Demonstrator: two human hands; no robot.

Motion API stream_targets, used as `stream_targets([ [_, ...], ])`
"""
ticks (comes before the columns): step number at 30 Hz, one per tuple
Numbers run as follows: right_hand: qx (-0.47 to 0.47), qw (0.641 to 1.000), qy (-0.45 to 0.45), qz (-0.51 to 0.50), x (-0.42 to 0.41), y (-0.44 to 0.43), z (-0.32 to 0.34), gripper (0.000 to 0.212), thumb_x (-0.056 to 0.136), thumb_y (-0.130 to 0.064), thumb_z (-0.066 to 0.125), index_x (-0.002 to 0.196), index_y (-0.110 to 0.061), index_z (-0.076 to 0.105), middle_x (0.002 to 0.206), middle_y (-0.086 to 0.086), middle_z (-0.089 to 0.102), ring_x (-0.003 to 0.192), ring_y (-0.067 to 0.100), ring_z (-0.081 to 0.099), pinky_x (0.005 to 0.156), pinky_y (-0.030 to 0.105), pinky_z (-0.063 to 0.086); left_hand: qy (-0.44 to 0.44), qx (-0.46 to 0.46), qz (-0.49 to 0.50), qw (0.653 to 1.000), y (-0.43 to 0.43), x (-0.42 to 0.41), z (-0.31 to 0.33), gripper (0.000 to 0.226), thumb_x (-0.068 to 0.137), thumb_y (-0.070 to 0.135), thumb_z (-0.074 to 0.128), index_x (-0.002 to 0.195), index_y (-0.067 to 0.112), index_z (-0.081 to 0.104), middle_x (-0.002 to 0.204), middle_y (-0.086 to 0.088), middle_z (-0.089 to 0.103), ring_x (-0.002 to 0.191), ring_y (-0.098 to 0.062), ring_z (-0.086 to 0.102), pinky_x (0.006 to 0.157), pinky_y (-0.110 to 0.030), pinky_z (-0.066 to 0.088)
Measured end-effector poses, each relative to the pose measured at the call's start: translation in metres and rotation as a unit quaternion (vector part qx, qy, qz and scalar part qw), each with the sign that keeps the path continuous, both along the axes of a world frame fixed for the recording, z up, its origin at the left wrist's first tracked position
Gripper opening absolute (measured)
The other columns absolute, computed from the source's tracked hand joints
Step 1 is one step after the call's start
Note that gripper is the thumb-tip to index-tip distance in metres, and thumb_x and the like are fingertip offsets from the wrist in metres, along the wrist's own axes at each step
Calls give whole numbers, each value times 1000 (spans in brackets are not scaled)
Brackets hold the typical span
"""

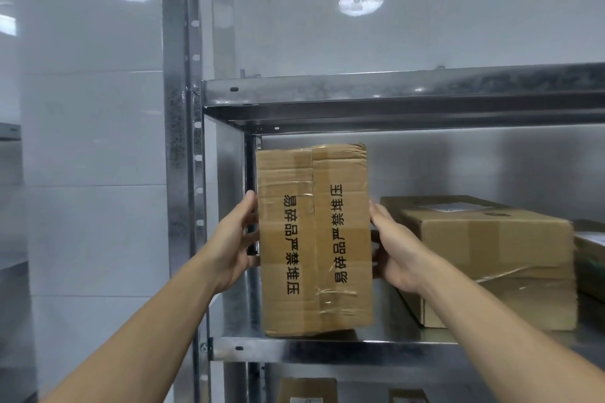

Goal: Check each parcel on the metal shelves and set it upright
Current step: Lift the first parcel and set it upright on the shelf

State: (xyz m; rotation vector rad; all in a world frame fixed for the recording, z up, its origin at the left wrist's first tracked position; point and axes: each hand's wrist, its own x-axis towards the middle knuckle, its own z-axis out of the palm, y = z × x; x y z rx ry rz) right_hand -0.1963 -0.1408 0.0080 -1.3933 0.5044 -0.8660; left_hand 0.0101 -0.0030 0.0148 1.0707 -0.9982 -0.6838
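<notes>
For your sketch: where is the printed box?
Head view, centre: printed box at the shelf's left end, between left hand and right hand, beside a flat box.

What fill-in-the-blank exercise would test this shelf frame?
The left hand and right hand grip a cardboard box whose lettering is coloured ___. A second carton lies to its ___. The shelf below is made of ___.
Missing: black; right; metal.
</notes>
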Motion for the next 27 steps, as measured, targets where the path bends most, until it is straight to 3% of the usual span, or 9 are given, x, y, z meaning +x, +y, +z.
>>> stream_targets([
  [1, -5, 1000, -2, 2, 0, 3, 0, 32, 104, -56, 36, 126, -41, 54, 115, 11, 67, 87, 27, 69, 63, 41, 56, -6, -2, 3, 1000, 0, 0, -1, 49, 100, 59, 41, 111, 28, 76, 118, -6, 68, 113, -26, 62, 87, -51, 56],
  [4, -6, 1000, -15, 9, 0, 5, -4, 30, 106, -50, 35, 124, -37, 55, 100, 8, 63, 60, 14, 64, 54, 33, 51, -26, -20, 3, 999, 2, -1, -2, 45, 95, 61, 48, 114, 30, 75, 125, -6, 68, 121, -30, 60, 99, -61, 50],
  [8, 3, 999, -34, 28, -2, 3, -10, 25, 105, -45, 41, 117, -38, 62, 123, 14, 64, 86, 26, 64, 68, 42, 55, -30, -32, 2, 999, 8, -2, -2, 51, 82, 59, 58, 116, 25, 73, 127, -12, 64, 120, -33, 59, 100, -62, 48],
  [14, 4, 1000, 14, 27, -7, -3, -7, 25, 101, -48, 49, 123, -48, 61, 107, 2, 71, 101, 24, 62, 86, 50, 47, -48, -23, 12, 999, 10, -1, 1, 49, 88, 54, 54, 118, 18, 71, 121, -9, 66, 116, -31, 60, 99, -59, 49],
  [16, 20, 999, 28, 40, -12, -6, -1, 22, 100, -47, 53, 119, -50, 64, 102, 0, 71, 99, 23, 61, 83, 46, 44, -61, -13, 24, 998, 11, 1, 2, 42, 92, 50, 52, 110, 18, 73, 117, -9, 69, 113, -31, 59, 101, -54, 46],
  [19, 55, 998, 6, 42, -17, -11, 8, 24, 98, -41, 58, 120, -39, 67, 109, 10, 67, 107, 27, 63, 94, 56, 47, -85, -3, 20, 996, 7, 10, 5, 34, 101, 38, 44, 95, 30, 77, 93, 3, 73, 93, -21, 60, 88, -40, 45],
  [21, 74, 997, -17, 30, -16, -12, 13, 34, 95, -44, 61, 126, -30, 63, 112, 17, 66, 117, 36, 62, 91, 70, 48, -102, 0, 2, 995, 3, 13, 4, 36, 104, 25, 36, 105, 32, 71, 73, 11, 66, 67, -7, 58, 71, -29, 43],
  [24, 76, 996, -39, 8, -10, -13, 17, 52, 93, -53, 62, 132, -19, 62, 113, 16, 63, 115, 36, 62, 86, 70, 51, -95, 2, 1, 996, 2, 10, 3, 34, 104, 15, 29, 100, 27, 61, 54, 15, 52, 48, -4, 43, 54, -21, 39],
  [27, 64, 997, -50, -11, -9, -15, 17, 58, 93, -65, 53, 130, -22, 65, 102, 9, 66, 105, 30, 62, 92, 67, 51, -103, -12, -1, 995, 4, 10, 3, 30, 106, 31, 36, 115, 22, 63, 77, -3, 62, 66, -13, 52, 73, -30, 44],
])
